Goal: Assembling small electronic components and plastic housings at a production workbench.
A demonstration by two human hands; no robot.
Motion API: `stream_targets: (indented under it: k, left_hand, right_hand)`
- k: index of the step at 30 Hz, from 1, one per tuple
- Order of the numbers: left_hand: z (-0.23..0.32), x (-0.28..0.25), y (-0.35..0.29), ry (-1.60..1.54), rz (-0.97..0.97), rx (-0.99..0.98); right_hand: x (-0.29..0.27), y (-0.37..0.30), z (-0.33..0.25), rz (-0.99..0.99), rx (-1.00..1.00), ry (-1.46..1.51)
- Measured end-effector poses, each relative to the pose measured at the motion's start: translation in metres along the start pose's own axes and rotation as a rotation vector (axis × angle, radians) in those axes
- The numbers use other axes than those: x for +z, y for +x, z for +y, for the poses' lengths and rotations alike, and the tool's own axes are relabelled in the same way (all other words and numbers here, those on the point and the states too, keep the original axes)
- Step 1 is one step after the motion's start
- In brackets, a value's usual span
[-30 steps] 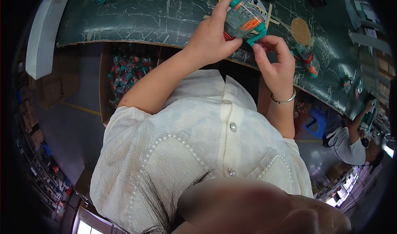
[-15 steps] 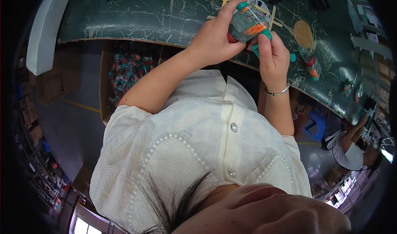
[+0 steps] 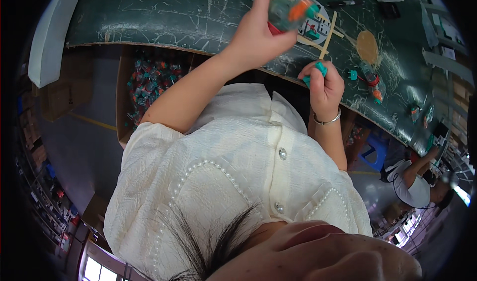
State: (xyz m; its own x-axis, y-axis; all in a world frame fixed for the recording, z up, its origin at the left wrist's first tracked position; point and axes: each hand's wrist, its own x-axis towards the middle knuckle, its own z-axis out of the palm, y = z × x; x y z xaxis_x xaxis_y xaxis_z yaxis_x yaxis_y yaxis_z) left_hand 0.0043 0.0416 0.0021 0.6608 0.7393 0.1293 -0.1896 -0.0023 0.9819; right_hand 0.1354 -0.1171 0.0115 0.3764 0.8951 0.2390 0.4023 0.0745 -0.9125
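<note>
I have the left hand clamped around a clear plastic rounded container with orange parts inside, teal-green knobs at its ends and red at its lower side. It is smeared by motion, so I cannot read its finer parts. I see it raised over the left side of my landmark, the white round printed disc, which lies among strips of tan tape on a scuffed dark green tabletop.

The right hand, with a silver bangle at its wrist, is on the wearer's side of the disc, near the table edge. I have its thumb and fingers together on a small teal-green plastic piece, which is well apart from the container; the fingers hide part of it.

To the right of the disc I see a tan oval patch, and beyond its near end a clear plastic piece with a red band and an orange end, lying beside a small green plug-like part. A black pen lies just past the disc's far right side.
</note>
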Motion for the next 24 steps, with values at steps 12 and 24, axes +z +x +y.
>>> stream_targets:
  k: [12, 24]
  left_hand:
    - [0.009, 0.008, -0.011, 0.464, -0.105, 0.151]
    - [0.011, 0.008, -0.012, 0.495, -0.122, 0.171]
  right_hand:
    - [0.003, 0.024, 0.008, 0.147, 0.162, 0.375]
    - [0.006, 0.022, 0.011, 0.132, 0.158, 0.3]
